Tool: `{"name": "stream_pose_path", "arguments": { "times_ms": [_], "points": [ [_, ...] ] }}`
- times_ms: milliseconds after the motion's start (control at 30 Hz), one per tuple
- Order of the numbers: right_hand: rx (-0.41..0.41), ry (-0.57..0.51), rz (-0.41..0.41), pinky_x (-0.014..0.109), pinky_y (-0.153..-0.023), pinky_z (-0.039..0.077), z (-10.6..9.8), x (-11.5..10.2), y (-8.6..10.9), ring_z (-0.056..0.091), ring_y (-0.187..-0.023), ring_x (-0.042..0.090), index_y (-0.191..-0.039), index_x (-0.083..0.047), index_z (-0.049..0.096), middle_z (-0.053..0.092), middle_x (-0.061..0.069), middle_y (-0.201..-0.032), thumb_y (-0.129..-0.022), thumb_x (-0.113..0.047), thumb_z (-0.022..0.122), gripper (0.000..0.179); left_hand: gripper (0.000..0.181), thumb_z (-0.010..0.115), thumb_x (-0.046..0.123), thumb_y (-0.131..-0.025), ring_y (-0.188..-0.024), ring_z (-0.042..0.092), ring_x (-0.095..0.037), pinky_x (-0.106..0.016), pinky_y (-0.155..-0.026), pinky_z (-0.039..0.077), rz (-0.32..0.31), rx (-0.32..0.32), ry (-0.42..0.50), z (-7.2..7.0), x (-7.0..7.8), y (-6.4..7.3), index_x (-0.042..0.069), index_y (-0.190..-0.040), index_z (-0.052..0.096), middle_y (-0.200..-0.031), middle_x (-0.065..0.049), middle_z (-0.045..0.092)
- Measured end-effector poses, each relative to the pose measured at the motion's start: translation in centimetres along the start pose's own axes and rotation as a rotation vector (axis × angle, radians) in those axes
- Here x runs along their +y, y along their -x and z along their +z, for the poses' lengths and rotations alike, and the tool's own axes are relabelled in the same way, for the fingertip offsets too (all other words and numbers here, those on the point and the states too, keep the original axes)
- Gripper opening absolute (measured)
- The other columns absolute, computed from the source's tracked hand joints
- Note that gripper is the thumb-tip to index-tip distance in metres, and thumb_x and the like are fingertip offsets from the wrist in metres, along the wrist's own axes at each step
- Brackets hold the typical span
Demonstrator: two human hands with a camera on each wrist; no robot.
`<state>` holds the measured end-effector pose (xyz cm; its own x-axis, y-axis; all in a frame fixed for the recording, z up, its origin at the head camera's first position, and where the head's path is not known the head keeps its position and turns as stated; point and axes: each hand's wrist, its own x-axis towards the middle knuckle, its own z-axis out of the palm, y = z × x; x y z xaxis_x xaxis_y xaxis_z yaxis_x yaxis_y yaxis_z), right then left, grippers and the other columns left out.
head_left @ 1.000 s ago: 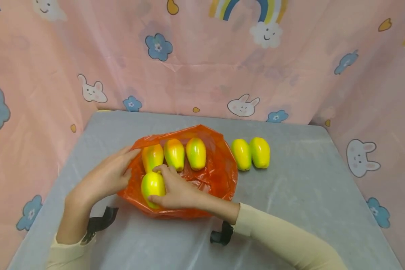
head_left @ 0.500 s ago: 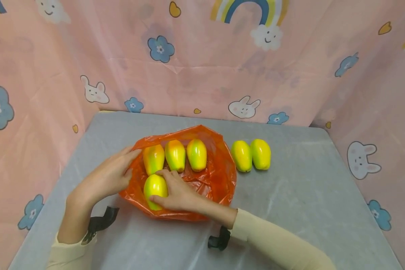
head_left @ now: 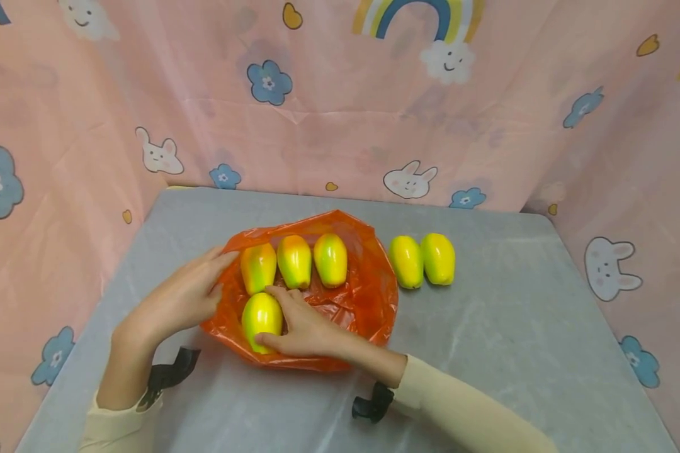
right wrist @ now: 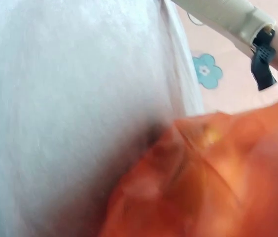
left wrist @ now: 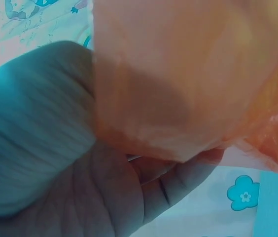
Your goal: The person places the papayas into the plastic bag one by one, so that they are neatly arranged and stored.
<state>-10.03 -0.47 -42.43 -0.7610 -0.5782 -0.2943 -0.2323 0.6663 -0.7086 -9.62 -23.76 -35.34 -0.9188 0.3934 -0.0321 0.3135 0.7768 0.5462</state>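
An orange plastic bag (head_left: pixel 368 308) lies spread open on the grey table. My left hand (head_left: pixel 184 296) grips its left rim; the left wrist view shows the thin plastic (left wrist: pixel 154 98) between thumb and fingers. Inside, at the front left, is a yellow-green papaya (head_left: pixel 260 318), held by my right hand (head_left: pixel 303 327) with the thumb at its near end and fingers at its far end. Behind it, three more papayas (head_left: pixel 294 261) stand in a row in the bag. In the right wrist view the bag's outer side (right wrist: pixel 203 187) hides my right hand.
Two papayas, a left one (head_left: pixel 406 262) and a right one (head_left: pixel 439 259), lie side by side on the table (head_left: pixel 515 327), just right of the bag. A pink patterned curtain (head_left: pixel 328 126) surrounds the table at the back and sides. Black straps (head_left: pixel 374 402) sit at both wrists.
The papaya in my right hand has shifted slightly right and nearer inside the bag. The right fingers have slid slightly right along it. My left hand stays on the rim.
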Motion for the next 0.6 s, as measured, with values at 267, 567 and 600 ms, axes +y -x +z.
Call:
{"name": "stream_pose_path", "arguments": {
  "times_ms": [267,567,600],
  "points": [
    [-0.008,-0.037,-0.07,0.055,-0.119,0.049,-3.6,0.4,2.7,0.053,-0.142,0.028,-0.163,-0.024,0.038,0.043,0.007,-0.163,-0.097,-0.05,0.071,0.079,0.064,0.058,-0.007,-0.092,-0.143,0.052,-0.048,-0.065,-0.114,0.048,-0.036,-0.016,-0.021,0.2,0.1,0.1,-0.005,-0.155,0.047,-0.161,-0.026,0.048],
    [0.228,-0.08,-0.165,0.046,-0.105,0.06,-7.3,1.1,5.8,0.059,-0.134,0.025,-0.152,-0.018,0.053,0.046,0.005,-0.157,-0.099,-0.036,0.074,0.06,0.065,0.057,-0.007,-0.092,-0.145,0.05,-0.048,-0.065,-0.115,0.047,-0.045,-0.025,-0.036,0.0,0.2,-0.1,-0.004,-0.156,0.046,-0.162,-0.026,0.046],
    [0.25,-0.085,-0.168,0.046,-0.105,0.061,-7.6,1.3,6.0,0.059,-0.136,0.026,-0.151,-0.019,0.053,0.047,0.004,-0.156,-0.099,-0.034,0.074,0.058,0.065,0.057,-0.007,-0.092,-0.146,0.049,-0.048,-0.066,-0.116,0.046,-0.051,-0.027,-0.039,0.0,0.2,-0.1,-0.004,-0.156,0.046,-0.163,-0.026,0.045]
  ]
}}
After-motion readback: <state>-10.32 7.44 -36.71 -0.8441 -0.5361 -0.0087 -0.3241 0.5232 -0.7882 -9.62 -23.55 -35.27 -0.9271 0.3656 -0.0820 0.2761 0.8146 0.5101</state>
